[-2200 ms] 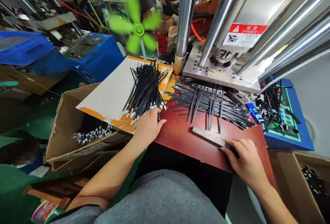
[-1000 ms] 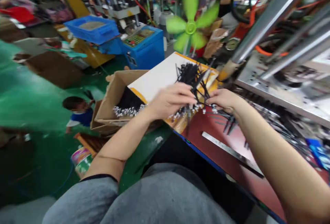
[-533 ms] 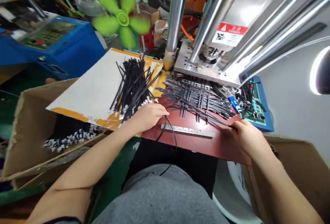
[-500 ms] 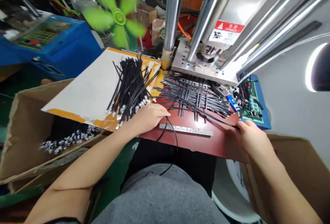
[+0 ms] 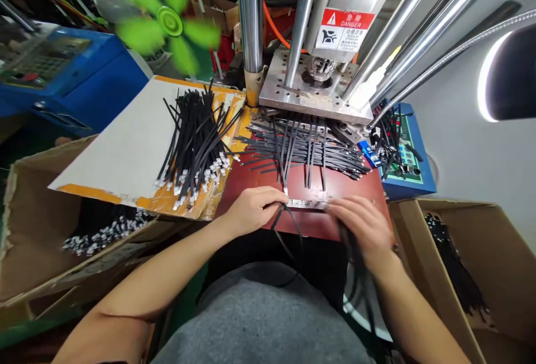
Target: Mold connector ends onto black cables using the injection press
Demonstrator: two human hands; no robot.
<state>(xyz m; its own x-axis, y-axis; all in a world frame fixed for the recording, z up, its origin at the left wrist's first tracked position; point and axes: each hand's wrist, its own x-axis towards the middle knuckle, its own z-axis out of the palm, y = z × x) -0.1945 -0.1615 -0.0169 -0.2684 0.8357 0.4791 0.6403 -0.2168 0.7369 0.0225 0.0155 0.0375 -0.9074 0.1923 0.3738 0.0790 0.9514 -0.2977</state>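
LH is pinching a black lead btw thumb & fingers, grip closed, right at the left end of a steel strip lying flat on the red tabletop. The lead's loose length is hanging past the table edge, toward my grey-clad lap. RH is blurred, hovering over or just touching the strip's right end, fingers loosely curved, w/ more black leads hanging below it. Can't tell if RH is actually closed on them.

Just ahead, a fanned layer of black leads is lying across the table, under the steel platen of a press w/ chrome columns & a red DANGER label. To the left, a big bundle of leads w/ white-and-metal tips is sitting on a white board w/ orange tape, tips pointing toward me. The board is resting partly on an open cardboard box holding more tipped leads. On my right, another cardboard box is holding black leads. Past the table, a blue control unit & a spinning green fan are showing.
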